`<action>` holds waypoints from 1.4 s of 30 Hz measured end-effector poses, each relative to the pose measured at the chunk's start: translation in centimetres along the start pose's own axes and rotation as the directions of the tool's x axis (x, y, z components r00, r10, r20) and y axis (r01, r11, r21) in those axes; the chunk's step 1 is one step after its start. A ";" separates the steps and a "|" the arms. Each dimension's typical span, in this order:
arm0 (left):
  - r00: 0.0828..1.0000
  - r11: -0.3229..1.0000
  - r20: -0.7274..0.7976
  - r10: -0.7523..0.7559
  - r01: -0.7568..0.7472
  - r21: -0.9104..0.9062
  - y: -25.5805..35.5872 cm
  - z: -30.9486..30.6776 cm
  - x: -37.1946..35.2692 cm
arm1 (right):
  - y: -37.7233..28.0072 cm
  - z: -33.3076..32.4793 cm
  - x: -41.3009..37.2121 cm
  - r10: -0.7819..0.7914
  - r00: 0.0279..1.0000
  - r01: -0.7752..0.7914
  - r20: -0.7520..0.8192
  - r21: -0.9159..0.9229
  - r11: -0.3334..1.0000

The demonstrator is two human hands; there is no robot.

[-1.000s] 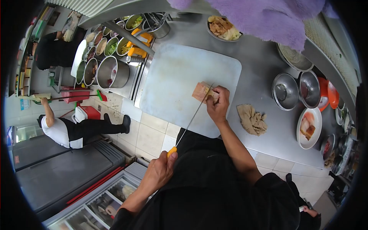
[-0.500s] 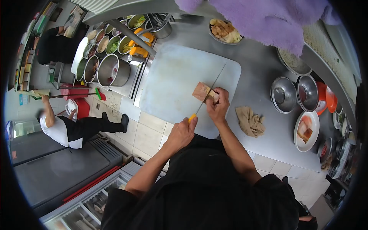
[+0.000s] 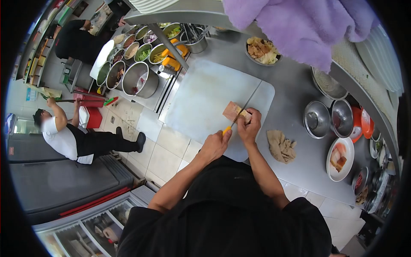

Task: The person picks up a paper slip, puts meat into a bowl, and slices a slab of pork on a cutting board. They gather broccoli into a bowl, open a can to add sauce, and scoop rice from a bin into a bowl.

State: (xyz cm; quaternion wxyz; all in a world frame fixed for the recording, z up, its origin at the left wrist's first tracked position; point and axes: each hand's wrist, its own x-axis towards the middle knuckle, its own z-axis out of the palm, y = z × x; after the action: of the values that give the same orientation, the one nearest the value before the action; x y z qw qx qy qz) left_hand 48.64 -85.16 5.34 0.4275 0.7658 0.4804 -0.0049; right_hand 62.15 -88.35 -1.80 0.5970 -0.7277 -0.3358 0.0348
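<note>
Head view: the left hand (image 3: 214, 145) is closed around the orange handle of a knife (image 3: 246, 106), whose long blade is laid across the near end of a pinkish block (image 3: 231, 110). The right hand (image 3: 249, 126) is pressed down on that same end, fingers curled over it just beside the blade. The block is lying on a white board (image 3: 201, 96), close to its right edge.

The cutting is judged to be at an early stage. Most of the block is seen in one piece, and no heap of cut slices is seen anywhere on the board. Whatever has been cut off, if anything, is covered by the right fingers, so nearly the whole block is reckoned to be left.

On the steel bench (image 3: 291, 85), a crumpled cloth (image 3: 280, 145) is found just right of the board. Metal lids (image 3: 317, 119) and a plate (image 3: 347, 143) with meat on it are set further right. A bowl (image 3: 262, 50) of food is placed beyond the board.

What the block is made of cannot be told. The cut itself is hidden by the fingers, and the blade tip is hard to follow against the board. The top of the view is blocked by a purple towel (image 3: 291, 21), and the right rim is darkened and warped.
</note>
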 end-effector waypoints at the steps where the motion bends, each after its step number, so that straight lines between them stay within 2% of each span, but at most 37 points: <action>1: 1.000 1.000 0.008 0.006 -0.006 0.019 -0.5 -0.1 -0.8 | 0.1 0.0 0.1 -0.007 1.000 0.007 -0.009 -0.001 1.000; 4: 1.000 1.000 0.018 0.005 -0.005 0.031 -0.2 -0.2 -0.8 | 0.0 -0.1 -0.3 -0.019 0.999 0.019 -0.027 0.020 1.000; 7: 1.000 1.000 0.001 -0.006 0.006 0.002 1.2 -1.2 -1.2 | 0.2 -0.3 0.2 0.035 0.999 -0.035 0.000 0.049 0.998; 9: 1.000 1.000 0.000 -0.014 0.014 -0.005 2.0 -2.7 -2.3 | 0.4 -0.6 0.2 0.040 0.999 -0.041 0.012 0.134 0.990; 10: 0.999 1.000 -0.027 -0.017 0.017 -0.003 2.1 -3.6 -3.2 | 0.2 -0.7 0.2 0.050 0.999 -0.051 0.010 0.132 0.990; 12: 0.998 0.999 -0.051 -0.037 0.038 0.002 2.1 -5.2 -4.8 | -2.0 -1.1 1.7 -0.091 0.996 0.092 0.005 -0.052 0.994; 13: 0.998 0.999 -0.045 -0.041 0.041 0.006 2.0 -5.8 -5.3 | -2.1 -1.1 2.2 -0.084 0.996 0.084 0.005 -0.053 0.995; 15: 0.995 0.993 -0.004 -0.098 0.098 0.064 1.9 -6.7 -6.3 | -2.0 -0.9 2.9 0.004 0.986 0.000 0.169 -0.022 1.000; 18: 0.982 0.978 0.024 -0.186 0.183 0.099 1.9 -7.2 -7.2 | -1.6 -0.6 3.0 0.017 0.981 -0.016 0.195 -0.007 1.000; 25: 0.975 0.970 0.056 -0.214 0.205 0.134 2.3 -9.2 -9.8 | -1.4 -0.2 3.1 0.081 0.976 -0.077 0.203 -0.027 0.997; 30: 0.961 0.956 0.086 -0.262 0.246 0.161 2.7 -10.5 -11.5 | -1.5 -0.3 3.4 0.037 0.976 -0.035 0.216 -0.016 0.999; 34: 0.967 0.967 0.104 -0.233 0.218 0.133 2.8 -10.1 -10.1 | -1.2 0.0 3.2 0.072 0.976 -0.069 0.206 -0.021 0.997; 36: 0.986 0.979 0.071 -0.149 0.137 0.153 1.9 -9.1 -8.4 | -1.2 -0.2 3.4 0.115 0.966 -0.115 0.231 -0.014 0.993; 42: 0.978 0.982 0.105 -0.178 0.169 0.087 2.4 -7.7 -4.6 | -1.3 0.0 3.3 0.126 0.964 -0.131 0.233 0.005 0.991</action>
State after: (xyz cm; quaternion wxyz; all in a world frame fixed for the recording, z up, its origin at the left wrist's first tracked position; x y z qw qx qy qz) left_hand 44.78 -83.85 13.73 0.4217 0.7355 0.5200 -0.1038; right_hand 64.12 -86.49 0.48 0.5575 -0.7328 -0.3550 0.1615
